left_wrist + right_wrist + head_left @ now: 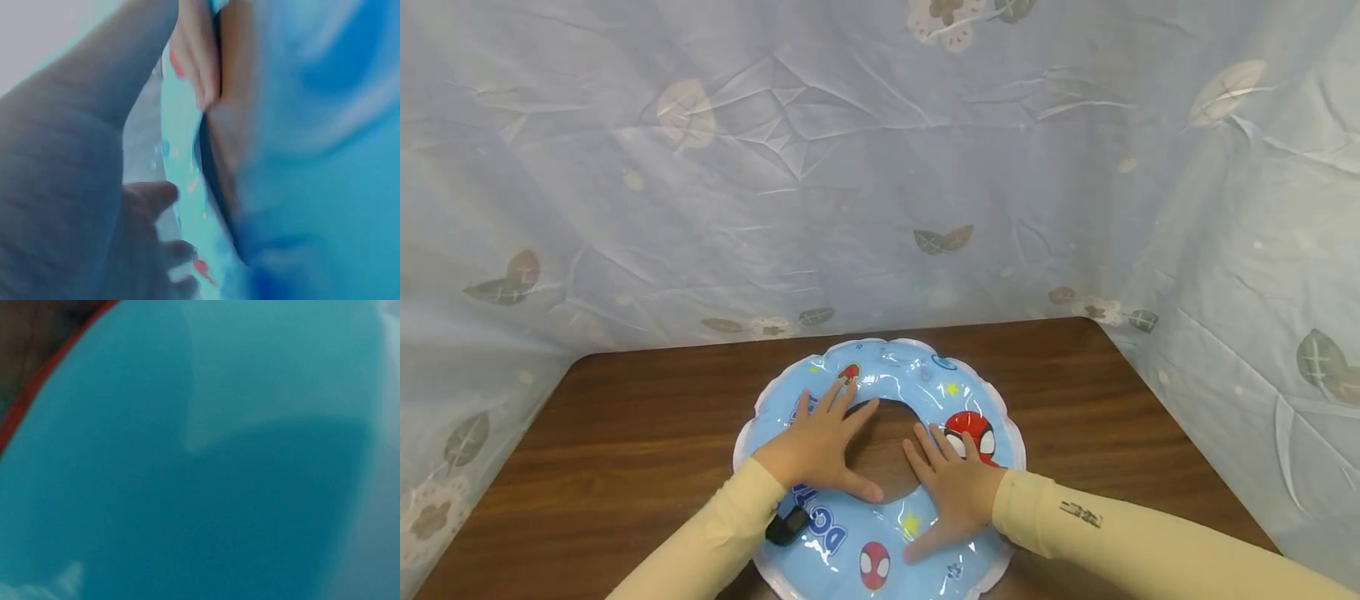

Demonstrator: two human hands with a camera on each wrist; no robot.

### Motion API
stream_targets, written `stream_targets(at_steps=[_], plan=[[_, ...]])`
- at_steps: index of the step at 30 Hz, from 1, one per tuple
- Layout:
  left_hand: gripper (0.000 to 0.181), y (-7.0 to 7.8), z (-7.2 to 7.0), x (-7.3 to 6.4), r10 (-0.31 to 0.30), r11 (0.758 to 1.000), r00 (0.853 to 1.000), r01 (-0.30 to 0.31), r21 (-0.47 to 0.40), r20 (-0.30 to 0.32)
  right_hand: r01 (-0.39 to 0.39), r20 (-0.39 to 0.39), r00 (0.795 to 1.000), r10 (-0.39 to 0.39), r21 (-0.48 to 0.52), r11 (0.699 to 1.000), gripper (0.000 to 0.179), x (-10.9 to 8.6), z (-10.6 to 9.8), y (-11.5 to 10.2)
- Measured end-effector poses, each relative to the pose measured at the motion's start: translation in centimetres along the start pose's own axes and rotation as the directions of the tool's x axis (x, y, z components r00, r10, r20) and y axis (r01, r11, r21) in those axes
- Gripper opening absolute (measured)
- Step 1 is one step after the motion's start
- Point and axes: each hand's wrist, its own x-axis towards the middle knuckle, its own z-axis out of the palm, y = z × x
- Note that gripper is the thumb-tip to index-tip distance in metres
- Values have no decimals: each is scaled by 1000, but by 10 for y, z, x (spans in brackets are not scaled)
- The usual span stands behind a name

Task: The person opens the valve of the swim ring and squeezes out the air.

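A light blue inflatable swim ring point(910, 375) with white scalloped edges and printed red masked faces lies on the table, looking puffed with air. My left hand point(820, 446) rests on its left side, fingers spread, the thumb reaching over the centre hole. On the right side my right hand point(958, 492) lies with spread fingers, its fingertips near the hole's edge. In the left wrist view the ring's blue surface point(331, 169) is close and blurred, with fingers beyond it. Glossy blue plastic of the ring point(219, 487) fills most of the right wrist view, hiding the right hand there.
Beneath the ring is a dark brown wood-grain table point(647, 417). A pale blue curtain point(850, 208) with leaf prints hangs behind and along both sides. A small black device point(787, 527) sits at the left wrist, over the ring.
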Motion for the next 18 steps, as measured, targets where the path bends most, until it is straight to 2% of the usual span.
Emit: stream_targets(at_steps=[3,7,11,14,18], plan=[[132,3,10,-30,-19,1000,1000,19,-5,-2,-13,15,1000,14,-15,1000,133,1,1,-1],[135,2,24,-52,-37,999,996,39,18,-77,-8,14,1000,8,-8,1000,135,5,9,4],[135,-4,34,-59,-51,998,992,54,22,-119,7,16,1000,-8,6,1000,137,8,13,6],[133,-8,39,-59,-46,999,993,46,-6,-108,-3,29,1000,3,-1,1000,136,5,8,3],[132,-13,43,-54,-45,999,997,43,-23,-63,-7,34,999,6,21,1000,131,0,-2,2]])
